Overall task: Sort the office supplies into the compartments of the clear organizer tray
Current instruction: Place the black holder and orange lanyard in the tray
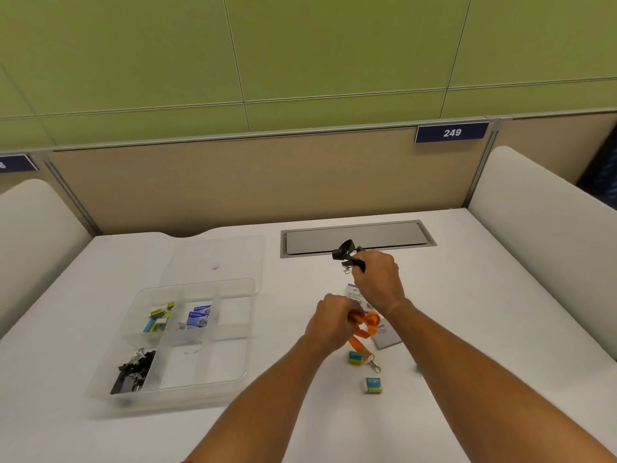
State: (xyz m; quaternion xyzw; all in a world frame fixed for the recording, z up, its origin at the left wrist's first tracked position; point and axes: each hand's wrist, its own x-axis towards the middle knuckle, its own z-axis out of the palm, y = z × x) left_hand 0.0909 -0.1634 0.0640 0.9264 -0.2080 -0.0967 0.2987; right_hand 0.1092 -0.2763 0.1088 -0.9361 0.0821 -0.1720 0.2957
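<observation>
A bunched black lanyard (347, 253) is gripped in the curled fingers of the right hand (377, 279), raised above the white desk (484, 295). An orange lanyard (365, 329) is clutched in the left hand (332, 320), its strap trailing to a metal clip lying on the desk. Both straps would best be gathered into compact bundles before being carried to the clear organizer tray (187, 289) well to the left, where dark lanyards already fill the near-left compartment. A packet (384, 334) is largely covered by the wrists, and its print cannot be read. The small teal-and-yellow boxes (372, 385) are too blurred to be identified.
</observation>
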